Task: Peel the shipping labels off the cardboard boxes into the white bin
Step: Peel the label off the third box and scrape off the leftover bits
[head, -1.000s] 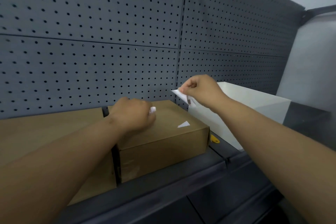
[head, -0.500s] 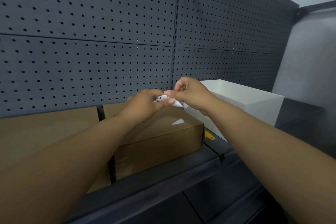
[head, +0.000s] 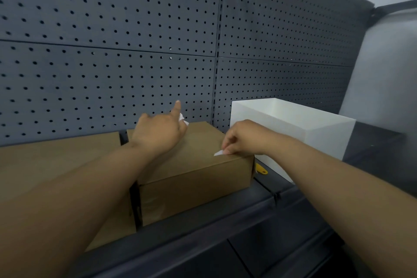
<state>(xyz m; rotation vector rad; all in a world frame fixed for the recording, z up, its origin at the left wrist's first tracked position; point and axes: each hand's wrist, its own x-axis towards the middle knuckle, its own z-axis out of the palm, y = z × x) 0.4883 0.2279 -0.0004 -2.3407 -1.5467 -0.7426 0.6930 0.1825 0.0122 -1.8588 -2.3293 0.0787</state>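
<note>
A small cardboard box sits on the dark shelf with a white label scrap stuck near its right front corner. My right hand pinches that scrap at the box top. Over the back of the box, my left hand holds crumpled white label pieces, its index finger pointing up. The white bin stands just right of the box. A larger cardboard box lies to the left, partly hidden by my left arm.
A dark pegboard wall rises right behind the boxes and bin. A small yellow object lies between the small box and the bin. The shelf's front edge runs below the boxes.
My hands, which met above the box half a second ago, have parted. The right hand dropped to the scrap on the box top; the left kept the crumpled pieces and moved back.
</note>
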